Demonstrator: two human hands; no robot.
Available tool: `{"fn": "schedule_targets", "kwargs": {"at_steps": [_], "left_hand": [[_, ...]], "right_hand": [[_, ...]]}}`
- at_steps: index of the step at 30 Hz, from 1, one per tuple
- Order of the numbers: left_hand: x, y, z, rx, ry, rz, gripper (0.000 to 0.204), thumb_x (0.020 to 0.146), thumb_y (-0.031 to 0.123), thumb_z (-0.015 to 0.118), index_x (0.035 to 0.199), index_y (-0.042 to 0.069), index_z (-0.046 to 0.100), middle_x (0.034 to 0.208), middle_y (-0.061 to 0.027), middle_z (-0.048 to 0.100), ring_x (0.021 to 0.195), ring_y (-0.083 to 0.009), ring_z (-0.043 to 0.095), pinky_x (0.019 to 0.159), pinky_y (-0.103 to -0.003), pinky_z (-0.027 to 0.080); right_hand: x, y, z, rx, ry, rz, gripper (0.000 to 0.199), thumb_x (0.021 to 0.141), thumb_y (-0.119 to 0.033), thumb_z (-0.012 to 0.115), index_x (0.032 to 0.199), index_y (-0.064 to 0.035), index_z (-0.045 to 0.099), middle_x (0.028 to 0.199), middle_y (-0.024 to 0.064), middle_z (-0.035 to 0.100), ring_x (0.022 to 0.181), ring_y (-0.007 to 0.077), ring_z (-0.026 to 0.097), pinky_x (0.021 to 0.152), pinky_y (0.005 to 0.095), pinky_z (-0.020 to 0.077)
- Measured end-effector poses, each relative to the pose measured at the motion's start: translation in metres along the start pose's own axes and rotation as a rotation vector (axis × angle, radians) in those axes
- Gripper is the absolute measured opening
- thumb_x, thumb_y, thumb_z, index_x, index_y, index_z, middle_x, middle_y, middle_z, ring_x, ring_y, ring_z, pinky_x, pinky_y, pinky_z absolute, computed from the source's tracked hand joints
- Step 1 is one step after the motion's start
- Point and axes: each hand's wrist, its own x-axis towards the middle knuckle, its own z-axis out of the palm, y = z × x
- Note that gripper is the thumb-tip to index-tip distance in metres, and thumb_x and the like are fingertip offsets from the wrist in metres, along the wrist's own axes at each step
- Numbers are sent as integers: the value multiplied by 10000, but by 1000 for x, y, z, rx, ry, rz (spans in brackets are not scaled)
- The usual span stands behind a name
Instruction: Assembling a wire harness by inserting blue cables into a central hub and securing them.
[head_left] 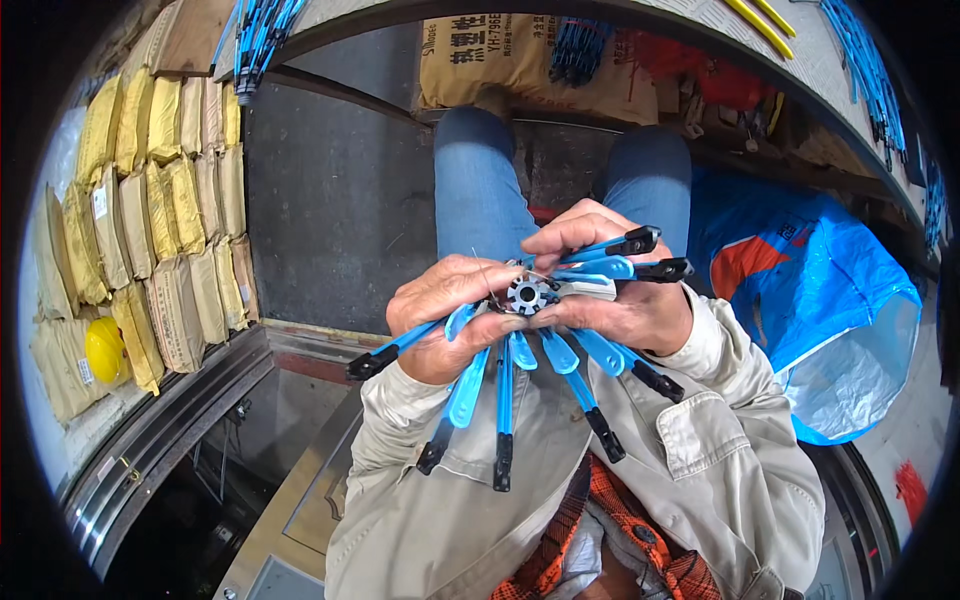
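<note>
Both my hands hold a small grey toothed hub (525,296) in front of my lap. Several blue plastic arms with black tips (503,405) fan out from it, downward, to the left and to the right. My left hand (447,315) grips the hub from the left, thumb on its lower rim. My right hand (612,280) closes on it from the right, with two of the blue arms (622,256) sticking out past its fingers. A thin wire juts up beside the hub.
Stacked tan and yellow sacks (165,230) line the left, with a yellow hard hat (104,348) among them. A blue plastic bag (800,290) lies at right. More blue arms (255,35) rest on a curved metal bench above. My jeans-clad knees (480,180) are below the hands.
</note>
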Motion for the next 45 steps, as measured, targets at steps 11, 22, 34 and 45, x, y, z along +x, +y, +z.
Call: {"fn": "schedule_targets", "kwargs": {"at_steps": [11, 22, 34, 45], "left_hand": [[2, 11, 8, -533, 116, -366, 300, 648, 181, 773, 821, -12, 622, 843, -126, 643, 698, -195, 601, 651, -282, 496], [11, -11, -13, -436, -253, -166, 253, 678, 182, 760, 782, 24, 593, 817, -105, 623, 740, -199, 587, 695, -292, 474], [16, -8, -10, -606, -246, -308, 163, 700, 74, 723, 765, 14, 587, 832, -125, 627, 743, -182, 576, 691, -271, 464], [15, -8, -8, -497, -190, -209, 96, 708, -22, 673, 773, 7, 608, 827, -131, 635, 714, -178, 576, 667, -256, 465]], "right_hand": [[-1, 5, -5, 6, -50, -109, 335, 550, -121, 818, 837, -28, 673, 775, 75, 619, 682, 165, 542, 636, 277, 448], [4, 4, -5, -3, -167, -194, 301, 562, -124, 812, 817, -41, 677, 749, 57, 618, 669, 162, 537, 637, 272, 444], [1, 6, -11, 48, -177, -143, 280, 583, -121, 800, 818, -32, 677, 744, 56, 614, 652, 153, 538, 620, 265, 445], [3, 4, -8, 16, -127, -144, 295, 584, -137, 808, 822, -31, 669, 751, 60, 622, 647, 152, 546, 606, 258, 452]]}}
